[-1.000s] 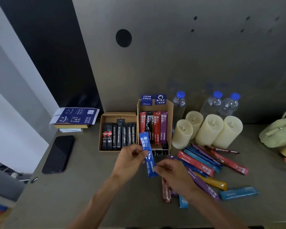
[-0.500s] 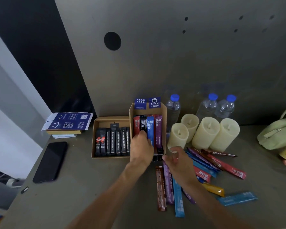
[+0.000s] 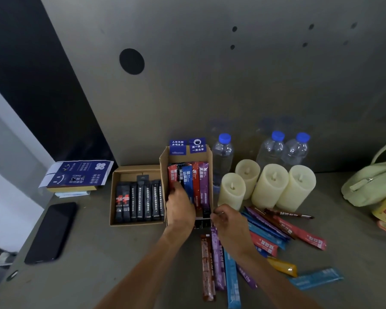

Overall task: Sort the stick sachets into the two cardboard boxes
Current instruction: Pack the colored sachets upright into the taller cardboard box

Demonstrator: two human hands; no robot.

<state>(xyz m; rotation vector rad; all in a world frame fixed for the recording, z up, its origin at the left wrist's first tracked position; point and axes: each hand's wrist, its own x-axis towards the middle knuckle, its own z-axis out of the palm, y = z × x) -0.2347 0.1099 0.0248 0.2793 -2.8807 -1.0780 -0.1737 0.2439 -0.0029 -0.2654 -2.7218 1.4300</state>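
The loose sachets lie on the table just right and near of the right hand. Most fan slantwise, and three point near-to-far beside its wrist. There are roughly a dozen, overlapping. That hand is the nearer one, loosely curled, nothing seen in it. The left hand reaches into the right box, onto five upright sachets; whether it pinches one I cannot tell. The left box holds about seven black sachets. Farther right stand four candles and three bottles.
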